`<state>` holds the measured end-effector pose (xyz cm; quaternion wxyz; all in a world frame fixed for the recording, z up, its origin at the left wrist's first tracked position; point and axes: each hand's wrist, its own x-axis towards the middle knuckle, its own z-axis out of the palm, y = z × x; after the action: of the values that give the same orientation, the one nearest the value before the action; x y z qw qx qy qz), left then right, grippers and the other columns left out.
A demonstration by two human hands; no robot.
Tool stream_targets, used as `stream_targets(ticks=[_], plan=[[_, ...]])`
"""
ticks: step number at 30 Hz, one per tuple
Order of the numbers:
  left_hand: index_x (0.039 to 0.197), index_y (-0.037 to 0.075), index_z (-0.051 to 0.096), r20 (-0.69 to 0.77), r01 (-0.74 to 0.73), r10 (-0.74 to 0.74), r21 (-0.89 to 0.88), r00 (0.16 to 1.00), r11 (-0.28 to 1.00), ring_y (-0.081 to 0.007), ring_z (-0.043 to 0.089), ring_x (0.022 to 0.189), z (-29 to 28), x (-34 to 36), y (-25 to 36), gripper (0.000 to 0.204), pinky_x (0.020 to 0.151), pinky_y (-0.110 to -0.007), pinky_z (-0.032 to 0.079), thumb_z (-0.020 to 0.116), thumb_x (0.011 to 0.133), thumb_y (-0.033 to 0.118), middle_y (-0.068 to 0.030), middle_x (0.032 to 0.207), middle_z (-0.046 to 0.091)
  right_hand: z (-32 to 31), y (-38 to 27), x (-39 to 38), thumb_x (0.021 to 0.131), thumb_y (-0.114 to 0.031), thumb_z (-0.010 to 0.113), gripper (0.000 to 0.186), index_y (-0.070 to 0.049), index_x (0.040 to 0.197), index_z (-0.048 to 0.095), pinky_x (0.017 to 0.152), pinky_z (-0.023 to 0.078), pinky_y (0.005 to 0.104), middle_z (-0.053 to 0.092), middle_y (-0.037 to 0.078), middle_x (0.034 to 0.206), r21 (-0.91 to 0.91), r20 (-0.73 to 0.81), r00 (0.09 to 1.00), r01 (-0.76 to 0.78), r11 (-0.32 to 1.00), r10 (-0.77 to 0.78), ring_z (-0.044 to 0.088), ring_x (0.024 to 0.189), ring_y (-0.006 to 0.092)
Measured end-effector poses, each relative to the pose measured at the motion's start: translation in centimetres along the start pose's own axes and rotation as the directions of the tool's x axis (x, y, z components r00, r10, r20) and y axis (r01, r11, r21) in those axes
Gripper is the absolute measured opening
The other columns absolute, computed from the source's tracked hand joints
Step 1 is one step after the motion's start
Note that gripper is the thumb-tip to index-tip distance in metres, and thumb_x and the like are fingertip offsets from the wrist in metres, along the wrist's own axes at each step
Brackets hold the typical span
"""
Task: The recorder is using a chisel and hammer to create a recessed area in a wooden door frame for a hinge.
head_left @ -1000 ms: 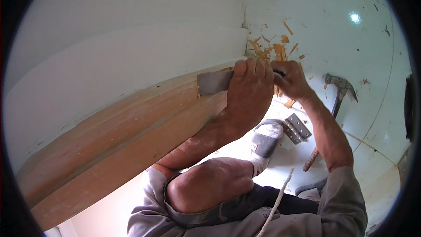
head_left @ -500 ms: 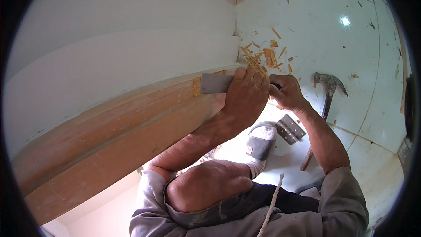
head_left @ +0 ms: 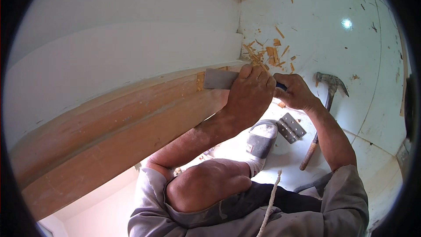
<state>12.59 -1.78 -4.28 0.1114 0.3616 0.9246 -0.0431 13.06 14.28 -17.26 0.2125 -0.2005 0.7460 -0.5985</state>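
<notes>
A wide chisel [head_left: 219, 79] lies with its flat metal blade along the wooden door frame [head_left: 114, 118], close to a small pale notch cut in the wood. My left hand [head_left: 253, 90] is wrapped round the chisel where the blade meets the handle, thumb on the blade's upper edge. Just to the right, my right hand [head_left: 298, 91] grips the dark blue handle end, mostly hidden in its fingers. Both hands are closed on the same tool.
Wood chips [head_left: 272, 55] are scattered on the tiled floor beyond my hands. A claw hammer [head_left: 330, 88] lies to the right, partly behind my right forearm. A metal hinge [head_left: 291, 128] rests near my foot. The white wall [head_left: 123, 52] rises along the frame.
The chisel has shifted slightly up and right along the frame. My right hand has moved a little to the right, showing more of the blue handle.
</notes>
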Motion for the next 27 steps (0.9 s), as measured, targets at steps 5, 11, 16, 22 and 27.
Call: stream_targets(ticks=[5,11,16,22,27], plan=[[0.107,0.004,0.065,-0.124,0.012,-0.055,-0.324,0.991,0.946,-0.0285,0.057,0.112,-3.2,-3.1,0.7,0.03,0.1,-0.046,0.041,0.071,0.078,0.01,-0.0098,0.106,0.064,-1.7,-1.4,0.0,0.088,-0.054,0.063,0.047,-0.008,0.078,0.063,0.053,0.046,0.0326,0.064,0.005,0.064,0.173,0.024,0.999,0.03,0.984,-0.034,0.06,0.057,0.0153],[0.1,0.008,0.069,0.199,0.32,-0.251,-0.547,0.947,0.773,-0.0262,0.067,0.094,-3.4,-11.4,1.9,0.025,0.094,-0.043,0.049,0.076,0.082,0.023,-0.0093,0.096,0.071,0.1,0.7,0.3,0.089,-0.041,0.065,0.039,-0.006,0.074,0.059,0.05,0.039,0.0307,0.055,0.003,0.059,0.184,-0.003,0.997,0.08,0.98,-0.081,0.049,0.053,0.0118],[0.104,0.002,0.067,0.223,0.823,-0.836,-0.421,0.501,0.381,-0.0233,0.063,0.104,-5.9,-17.6,1.4,0.05,0.098,-0.041,0.043,0.066,0.087,0.049,-0.0116,0.102,0.069,0.3,0.7,1.9,0.089,-0.04,0.065,0.038,-0.005,0.075,0.061,0.051,0.04,0.0316,0.057,0.004,0.06,0.153,-0.003,0.99,0.14,0.978,-0.141,0.052,0.053,0.0135],[0.132,-0.007,0.041,-0.385,0.696,-0.861,-0.517,0.332,0.499,-0.0252,0.042,0.128,-9.2,-21.3,0.4,0.082,0.106,-0.04,0.034,0.041,0.094,0.066,-0.0184,0.136,0.045,-0.3,0.9,2.5,0.086,-0.047,0.065,0.041,-0.008,0.075,0.06,0.056,0.046,0.0369,0.058,0.006,0.059,0.138,0.077,0.993,0.074,0.988,-0.085,0.058,0.055,0.0223],[0.135,-0.004,0.039,-0.695,0.63,-0.681,-0.428,0.229,0.648,-0.0219,0.043,0.126,-19.0,-24.5,-0.2,0.069,0.111,-0.038,0.031,0.033,0.101,0.056,-0.0143,0.133,0.047,-0.4,0.2,3.1,0.086,-0.045,0.066,0.039,-0.008,0.076,0.061,0.056,0.046,0.0361,0.058,0.006,0.059,0.172,0.058,0.986,0.142,0.975,-0.154,0.059,0.054,0.022]])
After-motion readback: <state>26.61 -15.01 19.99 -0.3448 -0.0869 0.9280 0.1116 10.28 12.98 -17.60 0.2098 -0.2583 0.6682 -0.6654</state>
